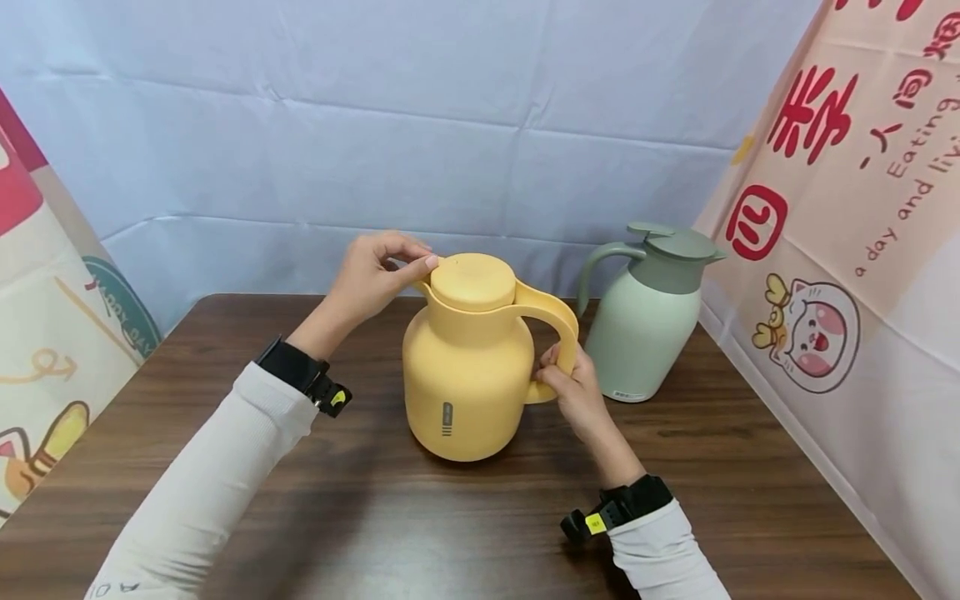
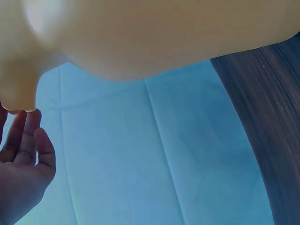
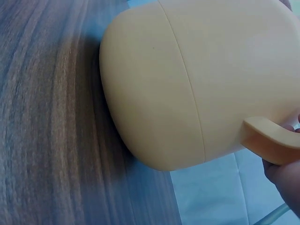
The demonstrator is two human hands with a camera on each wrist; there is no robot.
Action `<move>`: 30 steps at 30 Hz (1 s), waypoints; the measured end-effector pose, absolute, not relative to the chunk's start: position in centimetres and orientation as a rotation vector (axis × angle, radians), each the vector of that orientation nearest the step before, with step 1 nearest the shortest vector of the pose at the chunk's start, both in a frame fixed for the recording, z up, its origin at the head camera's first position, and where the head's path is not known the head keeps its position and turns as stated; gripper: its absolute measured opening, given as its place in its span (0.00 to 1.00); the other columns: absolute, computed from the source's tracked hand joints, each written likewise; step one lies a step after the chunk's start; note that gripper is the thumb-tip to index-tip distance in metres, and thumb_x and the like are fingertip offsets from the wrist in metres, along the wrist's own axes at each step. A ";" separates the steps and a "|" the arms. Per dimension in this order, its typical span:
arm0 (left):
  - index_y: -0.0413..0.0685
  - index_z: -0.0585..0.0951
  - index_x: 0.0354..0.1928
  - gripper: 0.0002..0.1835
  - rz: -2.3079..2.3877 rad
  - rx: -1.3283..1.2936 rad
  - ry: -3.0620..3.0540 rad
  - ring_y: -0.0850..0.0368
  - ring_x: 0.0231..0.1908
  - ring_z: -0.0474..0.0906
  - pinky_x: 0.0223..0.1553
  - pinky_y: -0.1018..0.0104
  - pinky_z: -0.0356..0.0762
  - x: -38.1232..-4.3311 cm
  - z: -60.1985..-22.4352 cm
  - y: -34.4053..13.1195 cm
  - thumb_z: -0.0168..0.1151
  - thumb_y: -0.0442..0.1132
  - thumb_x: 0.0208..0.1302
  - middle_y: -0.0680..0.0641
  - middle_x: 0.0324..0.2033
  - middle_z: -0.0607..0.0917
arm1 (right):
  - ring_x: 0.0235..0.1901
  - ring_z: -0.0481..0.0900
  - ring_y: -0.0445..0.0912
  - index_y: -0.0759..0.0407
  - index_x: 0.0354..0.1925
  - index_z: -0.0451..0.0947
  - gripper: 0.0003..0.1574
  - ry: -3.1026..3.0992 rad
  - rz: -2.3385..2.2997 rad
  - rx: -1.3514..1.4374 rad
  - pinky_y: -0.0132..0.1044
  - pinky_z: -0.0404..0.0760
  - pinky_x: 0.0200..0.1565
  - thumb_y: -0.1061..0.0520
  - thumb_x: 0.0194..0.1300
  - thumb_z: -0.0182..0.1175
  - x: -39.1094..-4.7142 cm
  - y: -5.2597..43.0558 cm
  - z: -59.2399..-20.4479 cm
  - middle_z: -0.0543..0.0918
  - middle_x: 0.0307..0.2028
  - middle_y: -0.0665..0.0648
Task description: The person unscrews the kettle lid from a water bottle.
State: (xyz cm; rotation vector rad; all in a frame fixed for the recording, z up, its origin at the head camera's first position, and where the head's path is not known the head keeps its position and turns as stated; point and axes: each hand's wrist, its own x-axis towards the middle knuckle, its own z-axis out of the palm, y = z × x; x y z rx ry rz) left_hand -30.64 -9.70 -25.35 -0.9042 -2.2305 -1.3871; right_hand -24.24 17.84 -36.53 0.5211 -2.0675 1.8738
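Note:
A yellow thermos jug with a round lid stands in the middle of the head view, its handle toward the right. My left hand pinches it at the spout, thumb by the lid's edge. From the left wrist view, the fingertips meet the tip of the spout. Low on the handle, my right hand grips with curled fingers. The right wrist view shows the jug's rounded lower body close over the tabletop and the handle's lower end against the hand.
A pale green thermos jug with a darker green lid and handle stands at the right, just behind my right hand. The dark wooden table ends at a pale cloth backdrop. A printed cloth hangs along the right side.

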 end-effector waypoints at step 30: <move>0.42 0.85 0.32 0.06 -0.858 -1.308 -1.699 0.55 0.31 0.74 0.31 0.63 0.68 -25.4 -25.9 -7.8 0.63 0.32 0.51 0.48 0.32 0.82 | 0.27 0.70 0.46 0.70 0.30 0.63 0.07 -2.057 1.838 0.428 0.35 0.74 0.28 0.76 0.53 0.51 -24.0 17.3 -36.3 0.70 0.27 0.60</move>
